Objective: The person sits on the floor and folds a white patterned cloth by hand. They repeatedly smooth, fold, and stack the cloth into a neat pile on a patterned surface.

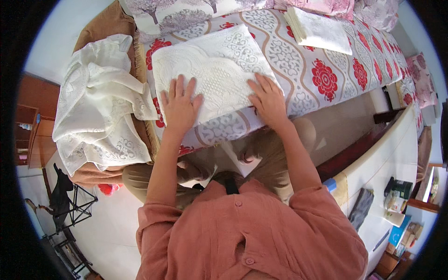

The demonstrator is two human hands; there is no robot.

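Note:
A folded white lace cloth (212, 70) lies flat on a sofa seat with a red and grey patterned cover (280, 51). My left hand (181, 103) rests on its near left part, palm down with fingers spread. On its near right edge lies my right hand (268, 99), also palm down with the fingers stretched out. Neither hand grips anything. To the left, a crumpled white lace cloth (95, 102) drapes over the brown sofa arm (112, 23). Another white cloth, folded small (318, 30), sits farther back on the seat to the right.
Tree-print cushions (172, 14) line the sofa back. At the right stands a pale table (373, 163) bearing a dark packet (361, 207) and several small containers. A black folding frame (70, 205) is on the floor at left, and a red item (108, 188) lies beneath the sofa arm.

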